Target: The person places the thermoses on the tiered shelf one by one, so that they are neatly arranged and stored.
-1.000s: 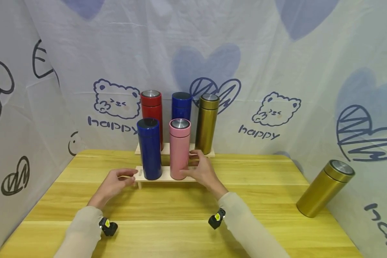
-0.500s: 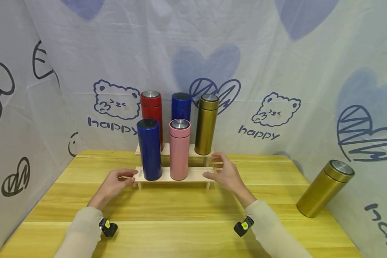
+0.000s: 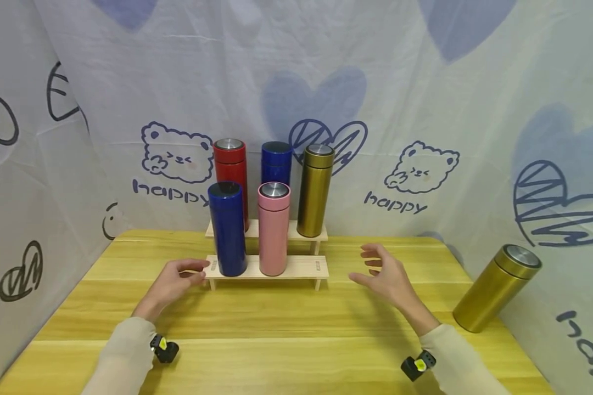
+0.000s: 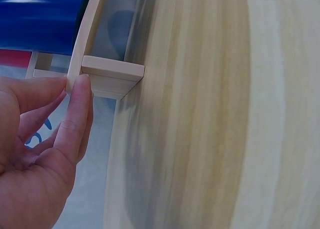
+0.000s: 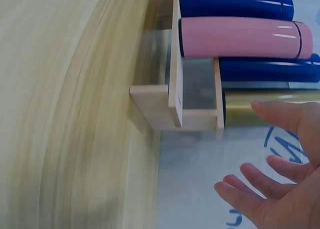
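A two-tier wooden stand (image 3: pixel 301 267) stands at the table's middle. My left hand (image 3: pixel 171 283) pinches the left end of its lower board, thumb on one face and fingers on the other in the left wrist view. On that board a blue thermos flask (image 3: pixel 229 230) and a pink thermos flask (image 3: pixel 273 233) stand upright. The upper board bears a red flask (image 3: pixel 229 164), a second blue flask (image 3: pixel 275 164) and a gold flask (image 3: pixel 313 192). To the right of the stand my right hand (image 3: pixel 387 277) hangs over the table with spread fingers, holding nothing.
Another gold flask (image 3: pixel 496 288) stands near the table's right edge, leaning in the head view. Printed white cloth (image 3: pixel 415 71) hangs behind and along both sides of the wooden table (image 3: pixel 277 351).
My right hand has let go of the pink flask and moved right, past the stand's end. The left hand and the flasks keep their places.
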`<state>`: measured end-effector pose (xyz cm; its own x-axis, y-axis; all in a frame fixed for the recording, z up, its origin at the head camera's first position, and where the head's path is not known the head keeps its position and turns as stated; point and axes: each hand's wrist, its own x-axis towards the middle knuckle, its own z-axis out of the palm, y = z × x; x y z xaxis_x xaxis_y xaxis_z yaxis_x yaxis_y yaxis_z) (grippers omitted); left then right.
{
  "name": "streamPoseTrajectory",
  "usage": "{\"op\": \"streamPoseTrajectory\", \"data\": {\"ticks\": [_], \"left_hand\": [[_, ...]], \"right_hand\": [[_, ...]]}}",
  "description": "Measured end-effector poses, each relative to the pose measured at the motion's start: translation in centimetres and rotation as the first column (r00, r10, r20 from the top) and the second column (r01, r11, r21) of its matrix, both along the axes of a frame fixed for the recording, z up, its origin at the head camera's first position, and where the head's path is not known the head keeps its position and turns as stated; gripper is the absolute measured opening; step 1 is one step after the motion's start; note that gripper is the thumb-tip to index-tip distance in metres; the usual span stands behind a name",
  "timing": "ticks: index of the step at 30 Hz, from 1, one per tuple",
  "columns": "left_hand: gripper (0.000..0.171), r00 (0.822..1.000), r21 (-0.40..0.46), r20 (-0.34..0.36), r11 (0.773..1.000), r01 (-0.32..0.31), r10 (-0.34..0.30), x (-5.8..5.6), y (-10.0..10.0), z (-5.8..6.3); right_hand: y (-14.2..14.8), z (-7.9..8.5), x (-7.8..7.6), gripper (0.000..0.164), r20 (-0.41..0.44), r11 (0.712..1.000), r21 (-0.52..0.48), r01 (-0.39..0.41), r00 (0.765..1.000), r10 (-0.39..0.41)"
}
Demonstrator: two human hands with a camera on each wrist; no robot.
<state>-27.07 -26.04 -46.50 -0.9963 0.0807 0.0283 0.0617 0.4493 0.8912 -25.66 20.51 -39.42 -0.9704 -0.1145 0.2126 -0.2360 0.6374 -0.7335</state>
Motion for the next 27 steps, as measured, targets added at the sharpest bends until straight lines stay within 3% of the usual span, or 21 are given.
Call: {"op": "streamPoseTrajectory", "data": {"ticks": [10,27], "left_hand": [[0.040,1.000,0.019,-0.004,1.000,0.011,-0.011,-0.1,-0.1,-0.2],[0.039,1.000,0.001,-0.018,1.000,0.012,-0.012,-0.1,0.0,-0.1]], "right_hand": [[3.6,0.4,1.4,0.063,-0.029,0.999,0.034,0.021,0.999,-0.020],[10.5,0.4,4.3,0.058,-0.007,0.978,0.205,0.046,0.999,-0.046]]}}
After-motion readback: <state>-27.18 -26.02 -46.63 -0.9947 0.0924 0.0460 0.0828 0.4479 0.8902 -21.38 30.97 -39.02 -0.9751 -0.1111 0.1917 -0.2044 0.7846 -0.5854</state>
